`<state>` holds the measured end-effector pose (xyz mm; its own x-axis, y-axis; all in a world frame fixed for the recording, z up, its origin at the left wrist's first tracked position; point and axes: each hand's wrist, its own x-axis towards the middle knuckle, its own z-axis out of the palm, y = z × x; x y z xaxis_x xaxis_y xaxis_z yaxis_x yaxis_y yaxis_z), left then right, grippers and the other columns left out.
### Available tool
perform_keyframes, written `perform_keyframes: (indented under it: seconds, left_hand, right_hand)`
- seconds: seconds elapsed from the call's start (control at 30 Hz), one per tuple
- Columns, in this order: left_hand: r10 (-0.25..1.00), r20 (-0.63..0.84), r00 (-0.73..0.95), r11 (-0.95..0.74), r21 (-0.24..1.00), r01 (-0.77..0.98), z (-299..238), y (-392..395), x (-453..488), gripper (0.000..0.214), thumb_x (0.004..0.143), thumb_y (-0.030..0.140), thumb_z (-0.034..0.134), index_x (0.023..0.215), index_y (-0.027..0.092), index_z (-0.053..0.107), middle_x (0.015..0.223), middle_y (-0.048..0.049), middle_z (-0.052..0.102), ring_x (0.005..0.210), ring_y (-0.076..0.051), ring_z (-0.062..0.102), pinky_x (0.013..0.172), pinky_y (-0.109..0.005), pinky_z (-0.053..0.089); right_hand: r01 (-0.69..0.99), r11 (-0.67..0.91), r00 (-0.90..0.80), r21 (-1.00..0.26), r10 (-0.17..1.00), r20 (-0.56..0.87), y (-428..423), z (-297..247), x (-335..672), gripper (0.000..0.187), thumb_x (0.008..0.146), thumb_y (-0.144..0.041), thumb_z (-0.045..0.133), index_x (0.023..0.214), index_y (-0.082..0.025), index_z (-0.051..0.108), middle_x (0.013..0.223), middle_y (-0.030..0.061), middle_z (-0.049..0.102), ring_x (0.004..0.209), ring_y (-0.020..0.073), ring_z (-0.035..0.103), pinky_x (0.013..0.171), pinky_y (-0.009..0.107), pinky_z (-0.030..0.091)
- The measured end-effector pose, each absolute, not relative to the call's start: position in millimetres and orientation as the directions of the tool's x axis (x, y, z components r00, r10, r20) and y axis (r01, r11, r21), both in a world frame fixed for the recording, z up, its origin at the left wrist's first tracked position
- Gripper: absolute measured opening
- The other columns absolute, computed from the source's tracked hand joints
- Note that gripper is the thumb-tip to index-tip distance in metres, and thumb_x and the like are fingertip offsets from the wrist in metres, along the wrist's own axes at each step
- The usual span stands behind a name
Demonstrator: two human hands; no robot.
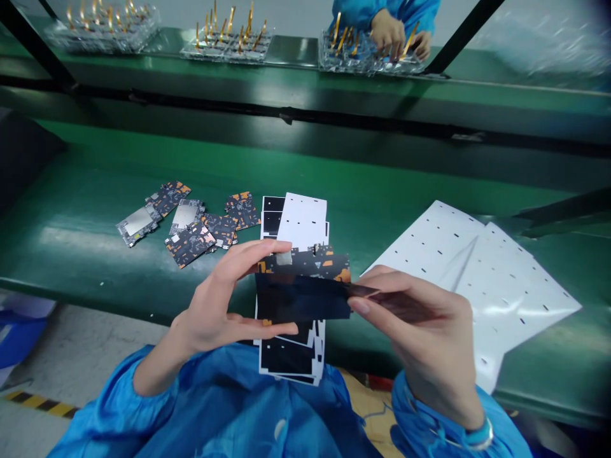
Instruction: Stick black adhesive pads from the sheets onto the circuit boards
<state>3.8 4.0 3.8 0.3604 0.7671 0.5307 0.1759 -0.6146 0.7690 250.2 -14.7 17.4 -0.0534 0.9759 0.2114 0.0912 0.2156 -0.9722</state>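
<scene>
Held a circuit board (329,259) up in front of the body, above a stack of black stickers (289,356) on white backing, in the left hand (214,305). Had the left fingers and thumb spread wide in a C shape, spanning the board from far edge to near edge, with the forefinger lying along the far edge and the thumb along the near one. Had a black film (303,299) across much of the board, with a dark strip patterned in orange showing beyond it. Pinched at the film's right end with the thumb and forefinger of the right hand (424,324), nearly closed together. Could not tell the thin dark tip between them as a corner of the film or as a separate piece. Saw a small white sheet (305,216) lying on the far part of the stack. Saw a loose cluster of boards (191,242) to the left on the green bench (119,149), some overlapping, and large white sheets (429,245) with small dark marks to the right, just beside the right hand. Saw, beyond a black rail (229,109), clear trays (229,49) with upright golden strips, and a co-worker's hands (389,35) at the rightmost tray.
</scene>
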Motion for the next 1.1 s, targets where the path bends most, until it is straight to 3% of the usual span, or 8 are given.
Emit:
perform_keyframes:
  seconds: [0.5, 0.7, 0.83, 0.93, 1.0, 1.1]
  left_hand:
    - [0.783, 0.495, 0.375, -0.588, 0.786, 0.191, 7.5, 6.5, 6.6, 0.093, 0.07, 0.03, 0.09, 0.149, 0.04, 0.042, 0.135, -0.0066, 0.066, 0.124, -0.028, 0.063, 0.094, -0.044, 0.062]
    - [0.762, 0.523, 0.383, -0.614, 0.771, 0.169, 5.3, 7.7, 5.9, 0.096, 0.069, 0.026, 0.091, 0.15, 0.037, 0.041, 0.137, -0.0078, 0.064, 0.128, -0.026, 0.06, 0.098, -0.04, 0.061]
    - [0.744, 0.544, 0.388, -0.641, 0.745, 0.185, 3.9, 8.6, 4.8, 0.096, 0.07, 0.028, 0.09, 0.151, 0.037, 0.04, 0.137, -0.0077, 0.064, 0.129, -0.027, 0.06, 0.102, -0.044, 0.059]
    - [0.719, 0.566, 0.404, -0.682, 0.687, 0.252, 6.4, 11.8, 4.9, 0.087, 0.074, 0.035, 0.087, 0.149, 0.04, 0.043, 0.136, -0.0058, 0.063, 0.125, -0.027, 0.062, 0.101, -0.048, 0.06]
    - [0.663, 0.592, 0.458, -0.744, 0.589, 0.315, 8.7, 13.1, 4.3, 0.073, 0.077, 0.032, 0.085, 0.142, 0.039, 0.052, 0.136, -0.006, 0.059, 0.122, -0.026, 0.062, 0.096, -0.043, 0.063]
    - [0.606, 0.566, 0.559, -0.794, 0.48, 0.375, 10.8, 10.9, 0.3, 0.046, 0.08, 0.024, 0.081, 0.123, 0.034, 0.068, 0.138, -0.0068, 0.051, 0.124, -0.026, 0.059, 0.092, -0.037, 0.064]
  right_hand:
    - [0.082, 0.202, -0.065, -0.976, 0.978, 0.197, -14.8, 19.6, 255.5, 0.013, 0.078, -0.013, 0.079, 0.077, -0.025, 0.074, 0.069, -0.0028, 0.067, 0.06, 0.0097, 0.06, 0.048, 0.02, 0.047]
    - [0.053, 0.186, -0.058, -0.981, 0.981, 0.183, -12.5, 21.7, 253.4, 0.013, 0.076, -0.013, 0.079, 0.075, -0.024, 0.073, 0.067, -0.0023, 0.066, 0.058, 0.0097, 0.059, 0.047, 0.02, 0.049]
    - [0.048, 0.176, -0.054, -0.983, 0.983, 0.173, -11.7, 21.1, 254.4, 0.011, 0.076, -0.014, 0.079, 0.075, -0.022, 0.072, 0.068, -0.0018, 0.067, 0.058, 0.0101, 0.06, 0.048, 0.021, 0.051]
    - [0.053, 0.177, -0.062, -0.983, 0.983, 0.173, -12.0, 21.7, 253.5, 0.011, 0.077, -0.014, 0.078, 0.076, -0.022, 0.071, 0.069, -0.0022, 0.067, 0.057, 0.0098, 0.06, 0.049, 0.021, 0.053]
    - [0.096, 0.207, -0.077, -0.974, 0.977, 0.2, -12.7, 22.4, 251.7, 0.011, 0.079, -0.014, 0.077, 0.076, -0.022, 0.069, 0.07, -0.0027, 0.067, 0.059, 0.0095, 0.061, 0.049, 0.02, 0.053]
    - [0.33, 0.357, -0.111, -0.874, 0.934, 0.34, -13.1, 20.6, 250.8, 0.01, 0.085, -0.015, 0.073, 0.08, -0.021, 0.067, 0.075, -0.0012, 0.07, 0.064, 0.0093, 0.064, 0.053, 0.019, 0.053]
